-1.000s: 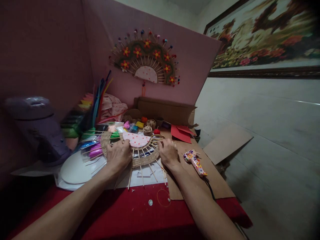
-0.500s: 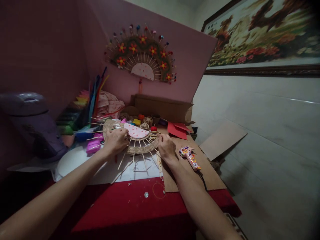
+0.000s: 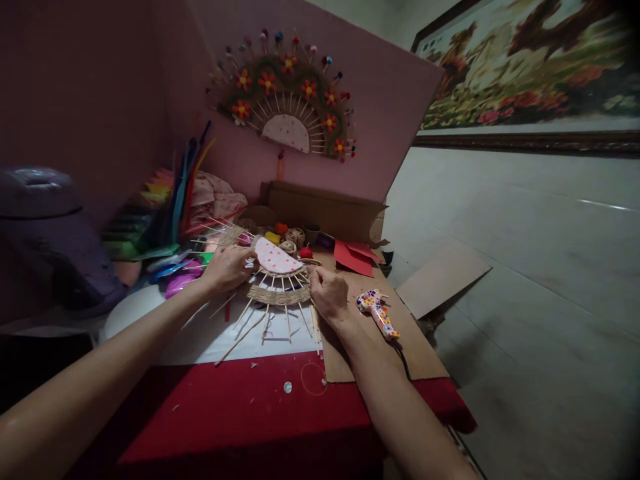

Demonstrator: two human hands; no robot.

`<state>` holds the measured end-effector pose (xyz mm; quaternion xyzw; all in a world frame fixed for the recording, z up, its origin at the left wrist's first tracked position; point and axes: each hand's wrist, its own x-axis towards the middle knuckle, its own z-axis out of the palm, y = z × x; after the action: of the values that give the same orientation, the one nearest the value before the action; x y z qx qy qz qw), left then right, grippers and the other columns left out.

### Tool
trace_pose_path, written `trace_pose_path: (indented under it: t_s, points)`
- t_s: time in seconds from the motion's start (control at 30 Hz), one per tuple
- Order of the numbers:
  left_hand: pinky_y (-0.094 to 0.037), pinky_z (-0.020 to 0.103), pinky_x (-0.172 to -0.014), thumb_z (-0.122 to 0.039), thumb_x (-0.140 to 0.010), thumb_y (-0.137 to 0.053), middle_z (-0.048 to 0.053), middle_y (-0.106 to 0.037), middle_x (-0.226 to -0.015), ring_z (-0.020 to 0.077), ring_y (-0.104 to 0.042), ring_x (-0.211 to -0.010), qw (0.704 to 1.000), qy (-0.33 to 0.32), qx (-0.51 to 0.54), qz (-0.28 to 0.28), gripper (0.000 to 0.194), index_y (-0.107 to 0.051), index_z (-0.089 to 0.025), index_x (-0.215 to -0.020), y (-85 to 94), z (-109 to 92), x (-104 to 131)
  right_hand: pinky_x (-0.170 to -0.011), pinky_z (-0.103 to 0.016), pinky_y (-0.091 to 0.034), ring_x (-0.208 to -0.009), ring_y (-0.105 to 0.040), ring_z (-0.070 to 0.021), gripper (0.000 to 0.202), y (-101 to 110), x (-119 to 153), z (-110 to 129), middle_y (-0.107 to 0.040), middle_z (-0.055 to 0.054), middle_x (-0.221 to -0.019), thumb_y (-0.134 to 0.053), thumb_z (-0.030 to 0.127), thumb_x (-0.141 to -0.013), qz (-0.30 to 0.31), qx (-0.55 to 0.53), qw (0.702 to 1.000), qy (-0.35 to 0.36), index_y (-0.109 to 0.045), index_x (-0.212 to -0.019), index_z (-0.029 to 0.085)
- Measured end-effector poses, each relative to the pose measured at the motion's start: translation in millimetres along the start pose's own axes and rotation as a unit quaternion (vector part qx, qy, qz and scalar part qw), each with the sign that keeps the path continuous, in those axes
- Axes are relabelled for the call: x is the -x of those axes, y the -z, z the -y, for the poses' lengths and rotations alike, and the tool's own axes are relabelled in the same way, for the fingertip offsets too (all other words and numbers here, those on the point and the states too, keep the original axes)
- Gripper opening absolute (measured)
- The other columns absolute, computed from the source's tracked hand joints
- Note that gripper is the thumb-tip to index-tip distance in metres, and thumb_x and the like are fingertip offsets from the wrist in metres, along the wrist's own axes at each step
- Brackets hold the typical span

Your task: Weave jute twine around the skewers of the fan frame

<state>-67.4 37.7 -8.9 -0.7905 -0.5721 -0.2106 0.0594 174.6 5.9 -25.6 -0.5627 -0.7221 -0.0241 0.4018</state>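
Observation:
My left hand (image 3: 227,268) is closed on the left side of a half-round stick fan (image 3: 277,295), held above the table. Thin sticks radiate from its dotted pale half-disc (image 3: 277,256), and a band of twine is woven through them. My right hand (image 3: 329,291) curls in a fist around the fan's right edge, the grip point partly hidden by the fingers. Below it several loose sticks (image 3: 315,327) lie on the white sheet (image 3: 200,343). A flower-patterned glue gun (image 3: 380,315) rests on cardboard to the right of my right hand.
A finished-looking fan with felt flowers (image 3: 289,65) hangs on the pink board behind. Red paper (image 3: 356,259), twine balls (image 3: 295,237), pipe cleaners (image 3: 184,180) and a purple bottle (image 3: 55,247) stand around. Red cloth (image 3: 225,413) covers the table's front.
The fan has tilted, its left side shifting up and slightly right with my left hand. My right hand stays at the right edge. The whole view has shifted slightly.

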Motion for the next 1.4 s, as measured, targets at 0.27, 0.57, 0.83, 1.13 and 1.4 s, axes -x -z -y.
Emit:
trace_pose_path:
  t_s: [0.27, 0.57, 0.83, 1.13, 1.4]
  points:
    - [-0.040, 0.037, -0.086, -0.025, -0.081, -0.057, 0.005, -0.068, -0.089, 0.0216, -0.051, -0.093, 0.988, -0.091, 0.101, -0.076, 0.013, -0.069, -0.020, -0.085, -6.5, -35.5, 25.1, -0.079, -0.028, -0.039, -0.084, -0.053, -0.0149, 0.006, 8.5, -6.6, -6.8, -0.061, -0.002, -0.084, -0.063, 0.012, -0.075, 0.199, -0.112, 0.943, 0.244, -0.064, -0.078, 0.018]
    - [-0.039, 0.039, -0.082, -0.023, -0.077, -0.061, 0.006, -0.061, -0.089, 0.0233, -0.047, -0.095, 0.990, -0.129, 0.056, 0.007, 0.007, -0.066, -0.020, -0.081, -10.4, -66.8, 41.6, -0.079, -0.031, -0.038, -0.086, -0.048, -0.0172, 0.018, 11.2, -2.3, 0.3, -0.058, -0.004, -0.090, -0.067, 0.015, -0.071, 0.255, -0.049, 0.934, 0.244, -0.059, -0.087, 0.017]
    - [-0.036, 0.043, -0.084, -0.024, -0.077, -0.060, 0.006, -0.062, -0.092, 0.0266, -0.047, -0.100, 0.992, -0.129, 0.001, 0.013, 0.009, -0.067, -0.021, -0.083, -12.6, -71.5, 41.0, -0.079, -0.032, -0.037, -0.084, -0.048, -0.0166, 0.005, 13.5, -1.1, 6.3, -0.057, -0.003, -0.087, -0.062, 0.016, -0.078, 0.250, -0.026, 0.937, 0.242, -0.059, -0.081, 0.016]
    - [-0.035, 0.042, -0.084, -0.024, -0.078, -0.058, 0.007, -0.064, -0.092, 0.0262, -0.048, -0.100, 0.992, -0.124, 0.006, 0.009, 0.010, -0.068, -0.021, -0.080, -14.0, -72.4, 41.4, -0.079, -0.031, -0.037, -0.086, -0.050, -0.0170, 0.004, 14.3, -1.3, 7.4, -0.058, -0.003, -0.087, -0.063, 0.020, -0.079, 0.255, -0.016, 0.935, 0.246, -0.061, -0.081, 0.017]
    - [-0.035, 0.042, -0.084, -0.025, -0.080, -0.057, 0.006, -0.064, -0.091, 0.0265, -0.048, -0.100, 0.992, -0.123, 0.008, 0.005, 0.013, -0.069, -0.022, -0.080, -15.8, -71.6, 42.1, -0.079, -0.032, -0.036, -0.088, -0.049, -0.0180, 0.003, 11.5, -0.1, 8.5, -0.058, -0.004, -0.089, -0.062, 0.018, -0.079, 0.245, 0.014, 0.937, 0.249, -0.062, -0.081, 0.017]
